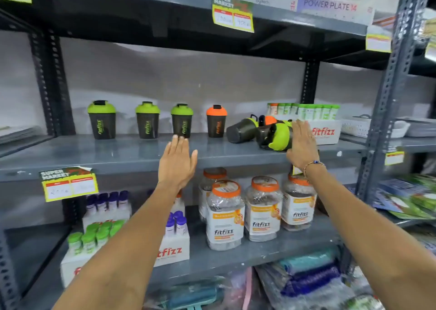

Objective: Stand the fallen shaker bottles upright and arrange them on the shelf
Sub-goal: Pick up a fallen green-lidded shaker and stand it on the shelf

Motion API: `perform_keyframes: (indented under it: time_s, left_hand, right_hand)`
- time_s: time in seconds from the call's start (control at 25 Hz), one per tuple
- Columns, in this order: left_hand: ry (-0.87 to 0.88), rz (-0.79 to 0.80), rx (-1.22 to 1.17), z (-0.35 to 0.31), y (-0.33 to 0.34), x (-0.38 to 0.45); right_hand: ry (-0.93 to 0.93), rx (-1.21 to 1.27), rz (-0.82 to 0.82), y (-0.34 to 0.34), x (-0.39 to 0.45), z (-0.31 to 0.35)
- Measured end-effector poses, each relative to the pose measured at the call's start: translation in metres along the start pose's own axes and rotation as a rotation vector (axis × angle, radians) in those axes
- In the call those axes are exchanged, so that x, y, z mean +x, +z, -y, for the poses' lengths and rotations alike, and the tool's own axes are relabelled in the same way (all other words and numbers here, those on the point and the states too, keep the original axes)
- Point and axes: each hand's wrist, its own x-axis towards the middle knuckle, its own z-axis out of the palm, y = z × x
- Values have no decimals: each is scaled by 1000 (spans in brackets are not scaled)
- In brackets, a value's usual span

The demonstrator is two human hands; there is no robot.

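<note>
Four dark shaker bottles stand upright in a row on the grey shelf [132,149]: three with green lids [102,120] [147,120] [182,120] and one with an orange lid [216,121]. To their right, several fallen shakers lie in a heap: a dark one on its side [240,129], an orange-lidded one [267,121] behind, and a green-lidded one [279,136] in front. My left hand [177,163] hovers flat with fingers apart, just in front of the third green shaker. My right hand [303,144] is flat and spread at the green-lidded fallen shaker's right side, holding nothing.
A white fitfizz box [326,132] with green tubes stands right of the heap. Below are orange-lidded fitfizz jars [225,215] and boxes of small bottles [174,243]. Price tags [68,183] hang on shelf edges. A steel upright [389,92] stands at right.
</note>
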Motion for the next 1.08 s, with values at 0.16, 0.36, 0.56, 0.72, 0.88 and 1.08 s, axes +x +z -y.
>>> perform_keyframes:
  time_s: [0.16, 0.36, 0.56, 0.72, 0.88, 1.08]
  left_hand:
    - [-22, -92, 47, 1, 4, 2]
    - [14, -166, 101, -1, 8, -1]
    - [3, -213, 169, 1, 28, -11]
    - [-23, -243, 170, 1, 31, -9]
    - [-15, -231, 181, 1, 29, -11]
    - [101, -194, 184, 16, 17, -13]
  right_hand:
    - [-67, -54, 198, 0, 26, -19]
    - [-132, -71, 291, 8, 45, -30]
    - [-172, -23, 240, 11, 48, -40]
    - [-211, 43, 179, 13, 36, -29]
    - [-314, 148, 95, 23, 15, 7]
    - [-369, 352, 68, 23, 10, 69]
